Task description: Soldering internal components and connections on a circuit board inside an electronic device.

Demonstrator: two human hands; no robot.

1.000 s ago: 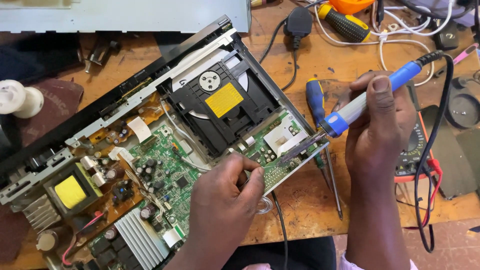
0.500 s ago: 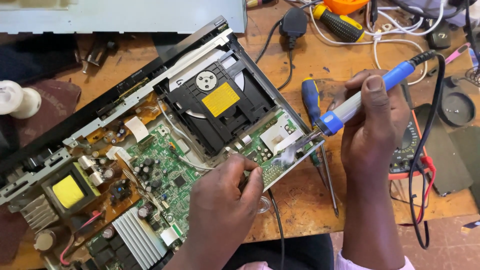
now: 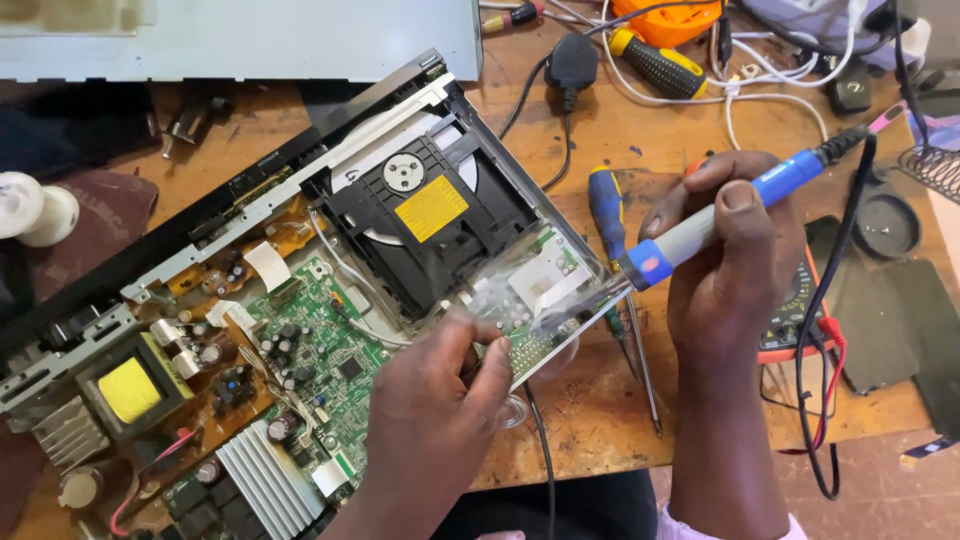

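Observation:
An opened disc player (image 3: 300,190) lies on the wooden bench, its green circuit board (image 3: 320,350) and black disc drive (image 3: 430,215) exposed. My right hand (image 3: 730,250) grips a blue and grey soldering iron (image 3: 700,230), whose tip touches the small board (image 3: 545,300) at the player's near right corner. A wisp of smoke rises there. My left hand (image 3: 440,390) rests on that same corner, fingers pinched close to the iron's tip; what they hold is too small to tell.
A blue-handled screwdriver (image 3: 615,260) lies beside the player, under the iron. A multimeter (image 3: 795,310) with red and black leads sits behind my right hand. A grey metal cover (image 3: 250,40), a black plug (image 3: 570,65), yellow-handled tools (image 3: 655,60) and cables crowd the far bench.
Smoke now shows at the iron's tip. Both hands stay at the player's corner, barely shifted.

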